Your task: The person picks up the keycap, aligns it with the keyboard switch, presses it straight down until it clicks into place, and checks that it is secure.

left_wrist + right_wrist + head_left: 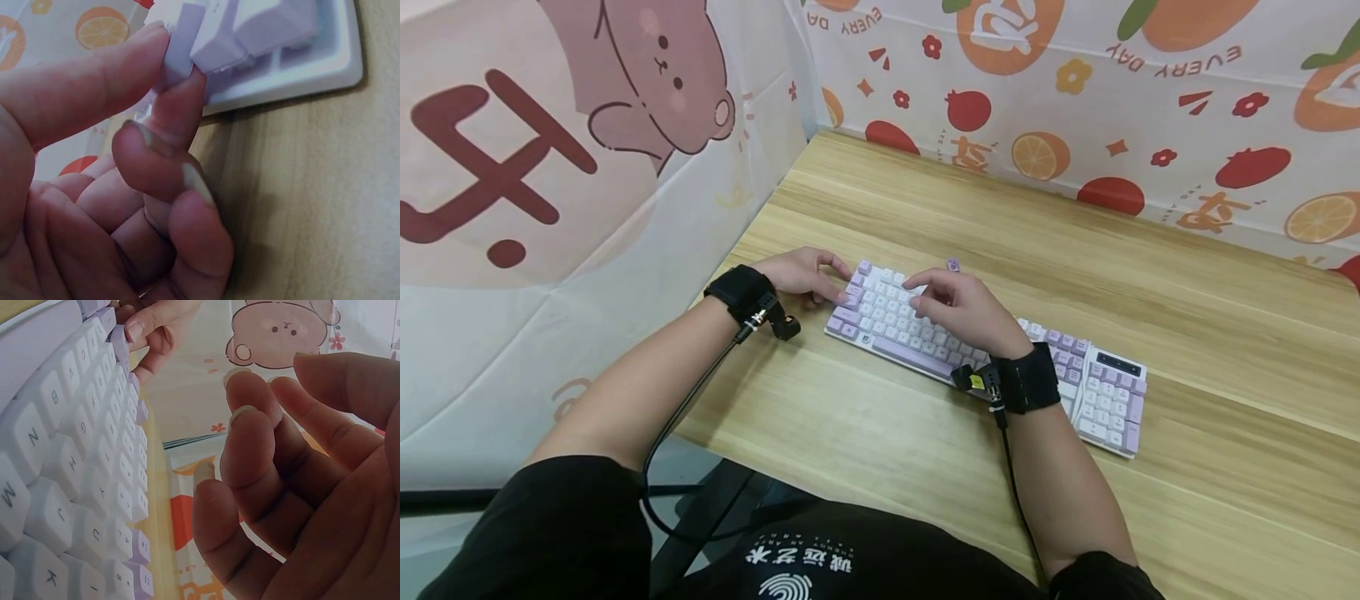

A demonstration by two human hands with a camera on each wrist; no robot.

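Note:
A white and lilac keyboard (913, 357) lies at an angle on the table, with letter keys (69, 462) close beside the right hand. At its left edge my left hand (805, 273) pinches a lilac keycap (183, 47) between thumb and index finger. Whether that keycap is off its switch, I cannot tell. The other fingers (197, 231) of this hand curl loosely below the keyboard's rim. My right hand (966, 310) hovers over the middle of the keys, fingers loosely bent and holding nothing. Part of the keyboard is hidden under it.
A small lilac keycap (953, 264) lies loose behind the keyboard. The number pad (1108, 408) is at the keyboard's right end. Printed cloth (865, 83) hangs along the table's back and left sides. Cables (688, 400) run from both wrist cameras.

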